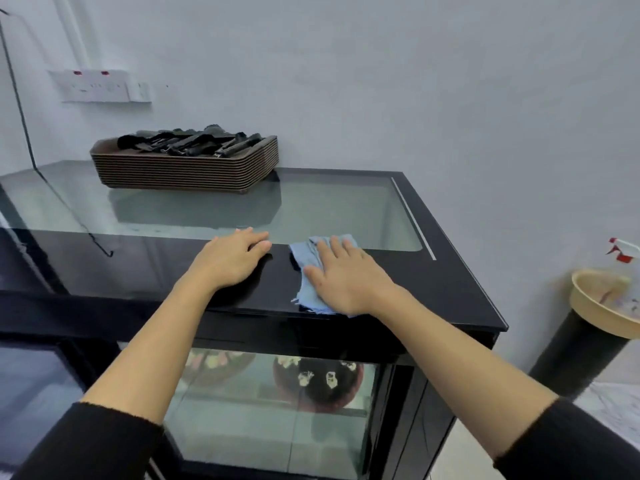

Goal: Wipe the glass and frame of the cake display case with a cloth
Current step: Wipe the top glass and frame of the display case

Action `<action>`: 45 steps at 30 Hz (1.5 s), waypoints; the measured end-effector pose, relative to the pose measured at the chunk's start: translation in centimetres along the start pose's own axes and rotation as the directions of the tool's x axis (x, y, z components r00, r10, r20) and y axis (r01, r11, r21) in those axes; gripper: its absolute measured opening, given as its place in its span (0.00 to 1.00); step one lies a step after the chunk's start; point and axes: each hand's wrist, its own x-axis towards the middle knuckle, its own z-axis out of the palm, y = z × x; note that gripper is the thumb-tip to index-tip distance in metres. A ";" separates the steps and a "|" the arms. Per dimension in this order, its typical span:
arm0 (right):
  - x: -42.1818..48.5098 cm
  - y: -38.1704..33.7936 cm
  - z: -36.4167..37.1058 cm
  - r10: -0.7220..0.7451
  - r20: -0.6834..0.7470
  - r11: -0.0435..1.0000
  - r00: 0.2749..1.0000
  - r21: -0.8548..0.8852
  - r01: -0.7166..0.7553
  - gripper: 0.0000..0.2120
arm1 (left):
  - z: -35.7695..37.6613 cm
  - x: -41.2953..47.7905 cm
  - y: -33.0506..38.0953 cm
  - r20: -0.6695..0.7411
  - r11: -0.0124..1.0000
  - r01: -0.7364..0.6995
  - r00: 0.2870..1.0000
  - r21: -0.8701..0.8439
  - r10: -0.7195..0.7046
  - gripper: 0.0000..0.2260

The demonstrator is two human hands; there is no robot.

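Note:
The cake display case [450, 271] has a black frame and a glass top [346, 209]; its front glass [259, 427] shows cakes inside. A light blue cloth [308, 268] lies flat on the black front band of the top. My right hand [346, 275] presses palm-down on the cloth, fingers spread and pointing away from me. My left hand [235, 259] rests flat on the bare black band just left of the cloth, holding nothing.
A stack of brown trays [187, 168] topped with black tongs sits at the back left of the glass top. A black cable [52, 188] hangs across the left side. To the right stand a beige bowl on a black stand [602, 303] and a spray bottle [623, 251].

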 end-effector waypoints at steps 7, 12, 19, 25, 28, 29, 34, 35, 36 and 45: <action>-5.5 7.1 -2.0 -0.030 0.089 0.999 0.996 0.016 0.029 0.29 | -0.8 -1.3 -0.8 0.104 0.990 -0.131 0.985 -0.053 0.136 0.23; 3.9 5.4 -0.9 0.348 -0.081 0.937 0.934 0.028 -0.347 0.33 | -4.3 -0.1 -5.3 -0.027 0.962 -0.181 0.983 -0.205 0.180 0.12; 5.3 -10.0 1.5 0.028 0.010 0.999 1.000 -0.042 -0.028 0.32 | -7.2 5.9 -14.7 0.007 0.989 -0.142 0.990 -0.030 0.143 0.23; -1.6 -4.3 -1.2 0.109 0.195 0.989 0.975 0.079 -0.127 0.28 | -5.1 7.4 -16.2 0.120 0.985 -0.147 0.983 0.085 0.136 0.24; 3.7 -2.3 -0.6 0.386 0.000 0.922 0.922 0.028 -0.386 0.34 | -5.2 7.3 -16.0 0.119 0.982 -0.157 0.982 0.102 0.145 0.24; 6.1 -3.0 0.0 0.447 -0.041 0.895 0.894 0.018 -0.446 0.35 | -5.3 7.3 -16.1 0.124 0.981 -0.161 0.981 0.109 0.147 0.25; 11.1 -11.5 1.8 0.225 -0.009 0.974 0.974 -0.024 -0.226 0.34 | -5.2 7.4 -16.3 0.132 0.976 -0.182 0.977 0.120 0.166 0.25; 9.9 -12.2 1.8 0.104 0.006 0.994 0.995 -0.023 -0.104 0.32 | -5.1 7.5 -16.4 0.135 0.974 -0.188 0.976 0.127 0.171 0.25; 8.5 -12.1 1.8 -0.011 0.029 1.000 1.000 -0.010 0.011 0.30 | -5.0 7.7 -16.6 0.135 0.971 -0.195 0.975 0.136 0.177 0.25; 16.9 -0.2 -0.6 0.257 -0.055 0.966 0.965 0.057 -0.254 0.27 | -5.4 8.8 -17.1 0.153 0.979 -0.187 0.973 0.079 0.174 0.26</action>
